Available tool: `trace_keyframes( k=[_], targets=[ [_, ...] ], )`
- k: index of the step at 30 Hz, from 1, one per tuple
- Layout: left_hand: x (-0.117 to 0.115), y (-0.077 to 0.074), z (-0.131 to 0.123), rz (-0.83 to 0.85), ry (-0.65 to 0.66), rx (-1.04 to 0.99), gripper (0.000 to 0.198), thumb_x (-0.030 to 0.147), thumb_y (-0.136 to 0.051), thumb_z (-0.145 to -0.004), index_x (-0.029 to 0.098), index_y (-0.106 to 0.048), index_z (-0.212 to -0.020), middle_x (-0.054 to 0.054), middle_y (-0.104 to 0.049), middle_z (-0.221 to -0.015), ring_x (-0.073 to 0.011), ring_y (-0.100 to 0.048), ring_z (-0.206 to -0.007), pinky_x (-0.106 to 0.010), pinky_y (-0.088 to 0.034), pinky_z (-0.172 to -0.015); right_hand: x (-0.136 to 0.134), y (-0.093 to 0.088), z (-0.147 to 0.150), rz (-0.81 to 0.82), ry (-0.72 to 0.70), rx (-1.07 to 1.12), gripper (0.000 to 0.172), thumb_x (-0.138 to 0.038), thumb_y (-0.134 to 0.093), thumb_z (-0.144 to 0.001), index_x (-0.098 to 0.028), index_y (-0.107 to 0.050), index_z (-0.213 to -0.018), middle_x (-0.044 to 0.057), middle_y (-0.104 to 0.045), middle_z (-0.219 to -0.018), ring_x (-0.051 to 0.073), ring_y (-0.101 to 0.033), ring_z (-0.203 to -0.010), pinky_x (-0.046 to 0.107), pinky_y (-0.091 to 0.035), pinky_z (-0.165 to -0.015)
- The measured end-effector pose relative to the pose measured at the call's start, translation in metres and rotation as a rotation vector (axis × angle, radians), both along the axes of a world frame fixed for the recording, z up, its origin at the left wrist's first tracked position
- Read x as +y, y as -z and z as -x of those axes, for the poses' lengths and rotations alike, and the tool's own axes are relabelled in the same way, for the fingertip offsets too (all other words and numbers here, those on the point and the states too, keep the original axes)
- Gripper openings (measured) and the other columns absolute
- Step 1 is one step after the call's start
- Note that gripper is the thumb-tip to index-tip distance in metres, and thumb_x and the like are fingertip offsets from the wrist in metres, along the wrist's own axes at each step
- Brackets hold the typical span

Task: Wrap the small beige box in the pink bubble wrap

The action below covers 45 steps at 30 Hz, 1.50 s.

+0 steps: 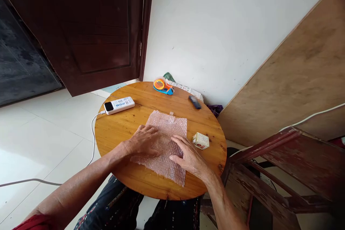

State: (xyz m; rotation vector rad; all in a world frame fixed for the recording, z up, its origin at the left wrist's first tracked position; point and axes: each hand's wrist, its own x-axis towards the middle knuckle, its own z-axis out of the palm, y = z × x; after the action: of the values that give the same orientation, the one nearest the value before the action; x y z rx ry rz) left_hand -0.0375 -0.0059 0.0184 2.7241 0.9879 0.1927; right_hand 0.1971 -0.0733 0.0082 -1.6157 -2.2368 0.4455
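Note:
A sheet of pinkish bubble wrap (169,172) lies spread on the round wooden table (121,133), a bit of clear tape at its far edge. My left hand (144,140) rests on its left side, palm down with fingers stretched out. On the right side of the sheet, my right hand (185,154) lies with thumb and fingers apart, holding nothing. Just right of that hand stands a small white and yellow printed box (201,140).
An orange and blue tape dispenser (163,85) sits at the table's far edge. A white power bank (119,105) with a cable lies at the left. A dark, blurred object (194,102) is at the far right. A wooden chair (269,172) stands right of the table.

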Motion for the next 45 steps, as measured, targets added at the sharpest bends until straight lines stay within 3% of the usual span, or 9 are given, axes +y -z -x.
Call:
trace_keyframes(
  k=[4,13,18,24,27,31,35,40,45],
  targets=[
    [0.008,0.013,0.004,-0.024,-0.016,-0.032,0.075,0.060,-0.071,-0.074,0.023,-0.051,-0.136,-0.013,-0.050,-0.146,-0.0335,-0.042,-0.134,-0.051,-0.034,-0.108,-0.003,0.001,-0.005,0.003,0.063,-0.021,0.062,-0.031,-0.068,-0.078,-0.022,-0.054,-0.138,0.013,-0.049,-0.148,0.030,-0.046,-0.137,0.051,-0.038,-0.113],
    [-0.007,0.002,0.003,-0.044,-0.125,-0.013,0.073,0.059,-0.070,-0.073,0.019,-0.052,-0.132,-0.014,-0.052,-0.143,-0.0354,-0.046,-0.128,-0.054,-0.036,-0.103,-0.015,-0.002,-0.007,-0.034,0.131,-0.098,0.056,-0.035,-0.061,-0.084,-0.015,-0.055,-0.135,0.017,-0.051,-0.145,0.031,-0.047,-0.136,0.050,-0.038,-0.113],
    [-0.009,0.000,0.005,-0.065,-0.134,-0.027,0.076,0.062,-0.070,-0.074,0.018,-0.052,-0.134,-0.019,-0.047,-0.147,-0.0383,-0.045,-0.130,-0.057,-0.036,-0.104,-0.027,-0.008,-0.011,-0.187,0.166,-0.052,0.037,-0.031,-0.055,-0.089,-0.021,-0.062,-0.124,0.012,-0.063,-0.131,0.029,-0.057,-0.122,0.049,-0.045,-0.106],
    [-0.058,0.001,0.014,-0.121,-0.063,-0.222,0.055,0.052,-0.065,-0.083,0.020,-0.058,-0.128,-0.014,-0.051,-0.145,-0.0358,-0.041,-0.135,-0.058,-0.030,-0.112,-0.026,-0.012,-0.047,-0.470,0.406,-0.003,0.040,-0.034,-0.053,-0.089,-0.021,-0.060,-0.126,0.014,-0.063,-0.127,0.031,-0.058,-0.118,0.050,-0.046,-0.102],
    [-0.084,0.009,0.020,-0.132,-0.056,-0.264,0.049,0.046,-0.066,-0.083,0.023,-0.060,-0.125,-0.010,-0.054,-0.142,-0.0350,-0.041,-0.134,-0.059,-0.027,-0.114,-0.010,-0.002,-0.068,-0.392,0.487,0.003,0.056,-0.035,-0.060,-0.081,-0.018,-0.053,-0.134,0.015,-0.062,-0.131,0.033,-0.059,-0.118,0.049,-0.047,-0.100],
    [-0.093,0.022,0.023,-0.104,-0.064,-0.294,0.041,0.042,-0.066,-0.083,0.023,-0.062,-0.119,-0.008,-0.058,-0.138,-0.0327,-0.045,-0.130,-0.058,-0.029,-0.112,0.005,0.007,-0.080,-0.234,0.519,0.090,0.048,-0.037,-0.063,-0.077,-0.021,-0.062,-0.122,0.011,-0.071,-0.114,0.028,-0.067,-0.100,0.042,-0.052,-0.088],
    [-0.090,0.028,0.024,-0.098,-0.044,-0.344,0.037,0.040,-0.067,-0.082,0.021,-0.064,-0.114,-0.008,-0.061,-0.134,-0.0299,-0.048,-0.127,-0.053,-0.033,-0.111,-0.001,-0.011,-0.061,-0.236,0.538,0.261,0.050,-0.047,-0.067,-0.074,-0.020,-0.064,-0.117,0.008,-0.073,-0.104,0.024,-0.068,-0.086,0.039,-0.054,-0.079],
    [-0.090,0.028,0.023,-0.085,-0.055,-0.359,0.038,0.039,-0.067,-0.082,0.021,-0.063,-0.115,-0.009,-0.060,-0.135,-0.0305,-0.047,-0.128,-0.053,-0.030,-0.112,-0.007,-0.036,0.001,-0.231,0.267,0.382,0.041,-0.041,-0.070,-0.077,-0.023,-0.064,-0.113,0.006,-0.073,-0.102,0.022,-0.068,-0.086,0.036,-0.054,-0.080],
    [-0.090,0.027,0.022,-0.067,-0.050,-0.366,0.041,0.040,-0.066,-0.084,0.021,-0.062,-0.120,-0.009,-0.059,-0.135,-0.0294,-0.047,-0.127,-0.052,-0.030,-0.112,0.009,-0.015,0.039,-0.202,0.107,0.302,0.040,-0.024,-0.067,-0.078,-0.023,-0.061,-0.117,0.008,-0.069,-0.112,0.025,-0.065,-0.103,0.042,-0.051,-0.093]
  ],
)
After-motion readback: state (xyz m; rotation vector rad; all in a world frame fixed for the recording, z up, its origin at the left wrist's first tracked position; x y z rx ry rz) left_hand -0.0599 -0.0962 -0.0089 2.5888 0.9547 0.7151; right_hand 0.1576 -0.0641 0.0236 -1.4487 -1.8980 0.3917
